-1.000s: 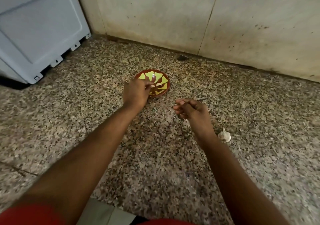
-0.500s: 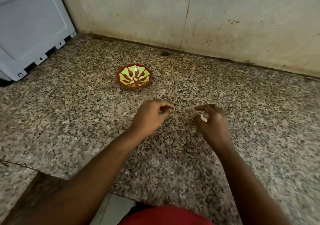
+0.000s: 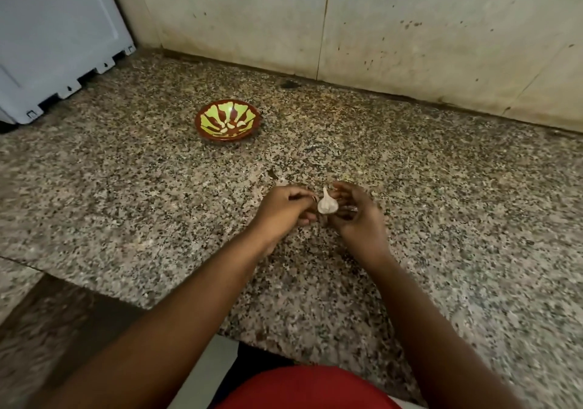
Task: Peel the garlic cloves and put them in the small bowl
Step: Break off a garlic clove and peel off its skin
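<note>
A small bowl (image 3: 227, 120), brown with a yellow-green pattern, sits on the speckled granite counter (image 3: 126, 194) and holds several peeled garlic cloves (image 3: 235, 125). Nearer to me, a whitish garlic bulb (image 3: 327, 203) with a pointed tip is held up between both hands. My right hand (image 3: 356, 211) cups it with curled fingers from the right. My left hand (image 3: 284, 207) pinches at its left side with curled fingertips. Both hands hover just above the counter, well in front of the bowl.
A grey plastic crate (image 3: 53, 36) stands at the back left. A stained tiled wall (image 3: 378, 24) runs along the back of the counter. Bits of garlic skin (image 3: 280, 180) lie just beyond my left hand. The counter's front edge drops off at the lower left.
My left hand has pulled back from the bowl toward me. My right hand has picked up the garlic bulb from the counter, and both hands now meet on it.
</note>
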